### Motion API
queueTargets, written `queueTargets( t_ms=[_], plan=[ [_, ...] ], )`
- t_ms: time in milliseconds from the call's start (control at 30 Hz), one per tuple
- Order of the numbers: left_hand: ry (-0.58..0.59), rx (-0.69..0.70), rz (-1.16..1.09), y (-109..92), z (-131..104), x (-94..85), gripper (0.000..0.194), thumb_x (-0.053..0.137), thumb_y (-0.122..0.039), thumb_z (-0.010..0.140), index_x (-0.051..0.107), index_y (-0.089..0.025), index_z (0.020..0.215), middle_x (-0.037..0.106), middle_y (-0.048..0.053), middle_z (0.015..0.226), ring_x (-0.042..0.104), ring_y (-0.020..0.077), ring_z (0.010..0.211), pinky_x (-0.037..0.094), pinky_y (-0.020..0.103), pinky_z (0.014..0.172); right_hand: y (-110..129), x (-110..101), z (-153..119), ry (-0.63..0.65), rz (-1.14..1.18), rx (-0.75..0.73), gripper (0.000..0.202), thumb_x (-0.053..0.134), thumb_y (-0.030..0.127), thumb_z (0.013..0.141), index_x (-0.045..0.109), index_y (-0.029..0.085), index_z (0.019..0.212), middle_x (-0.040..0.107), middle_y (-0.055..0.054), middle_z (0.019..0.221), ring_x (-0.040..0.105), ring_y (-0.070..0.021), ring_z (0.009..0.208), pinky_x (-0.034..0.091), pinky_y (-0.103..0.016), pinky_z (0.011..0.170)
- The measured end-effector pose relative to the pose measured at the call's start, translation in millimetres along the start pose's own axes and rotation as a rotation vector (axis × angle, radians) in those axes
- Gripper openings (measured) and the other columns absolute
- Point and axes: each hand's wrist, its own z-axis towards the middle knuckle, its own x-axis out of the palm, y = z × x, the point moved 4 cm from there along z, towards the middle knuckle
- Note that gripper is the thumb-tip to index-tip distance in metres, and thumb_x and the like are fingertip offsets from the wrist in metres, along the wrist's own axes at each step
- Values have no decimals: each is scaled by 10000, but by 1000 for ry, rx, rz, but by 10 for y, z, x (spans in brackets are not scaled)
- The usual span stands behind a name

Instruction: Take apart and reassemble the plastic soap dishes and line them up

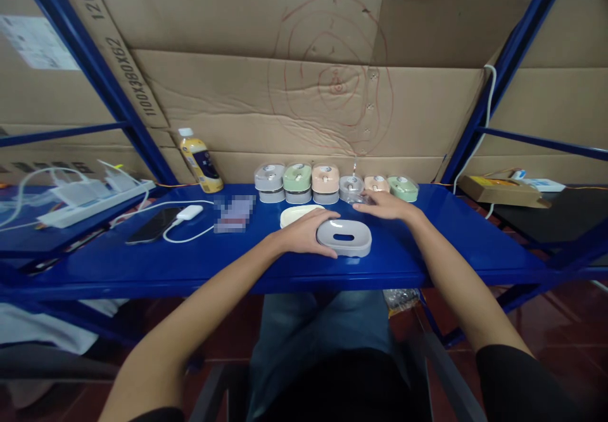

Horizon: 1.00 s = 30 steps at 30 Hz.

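My left hand (pixel 306 232) grips the left end of a grey oval dish with a slot in its middle (pixel 354 237), which sits at the front of the blue table. Partly behind that hand lies a cream oval dish (pixel 291 215). My right hand (pixel 384 205) reaches to the back row with its fingers stretched out and apart. Its fingertips touch or nearly touch a grey box with a clear lid (pixel 350 187). A peach box (pixel 377 183) and a green box (pixel 403 187) stand just beyond that hand, the peach one partly hidden.
Stacked lidded boxes in grey (pixel 269 178), green (pixel 298 178) and peach (pixel 325 179) stand left in the row. Further left are a yellow bottle (pixel 202 161), a phone (pixel 154 225), a white charger with cable (pixel 190 213) and a power strip (pixel 97 203). Cardboard (pixel 218 105) walls the back.
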Motion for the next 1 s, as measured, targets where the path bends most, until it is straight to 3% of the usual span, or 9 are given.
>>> queueTargets(
  t_ms=[100,233,367,500,700,867,1000],
  plan=[
    [-50,-20,-11,99,-25,-101,979,858,-674,738,508,-236,1541,562,186,1565,535,410,1446,424,586,1213,148,-11,-60,39,11,-104,867,736,749,833,588,206,1492,703,-161,1421,696,-371,1240,553,-530,1072],
    [-202,-50,34,280,-90,-383,612,597,-555,964,557,-193,1455,601,174,1522,563,350,1424,412,535,1229,484,28,-212,18,-22,-313,868,812,664,783,585,229,1498,698,-138,1412,681,-364,1245,545,-515,1069],
    [-162,-206,207,516,-151,-516,627,634,-515,890,584,-162,1405,623,190,1475,569,393,1393,432,545,1199,723,166,-336,-3,-204,-300,906,774,755,775,602,222,1487,711,-173,1372,697,-415,1207,562,-535,1008],
    [-54,-334,277,703,-176,-466,773,695,-686,812,603,-158,1369,664,204,1387,602,430,1327,476,547,1124,856,267,-382,27,-258,-339,893,736,796,787,614,221,1458,734,-170,1308,731,-412,1116,586,-514,909],
    [11,-382,207,843,-205,-380,829,835,-723,655,650,-181,1254,730,159,1248,654,404,1213,508,488,1048,857,311,-367,62,-284,-327,917,723,816,780,580,252,1490,709,-163,1353,729,-410,1110,583,-495,868],
    [-7,-401,194,905,-234,-399,985,873,-729,584,609,-177,1355,707,183,1331,628,437,1280,502,516,1064,828,337,-354,68,-264,-315,952,715,828,774,560,251,1515,698,-171,1359,728,-406,1089,581,-484,844],
    [-36,-365,181,992,-244,-405,905,874,-720,580,643,-239,1311,733,149,1280,664,431,1238,522,507,1030,841,337,-348,70,-241,-285,930,728,789,778,567,240,1511,696,-185,1340,726,-402,1047,574,-486,823]
  ],
)
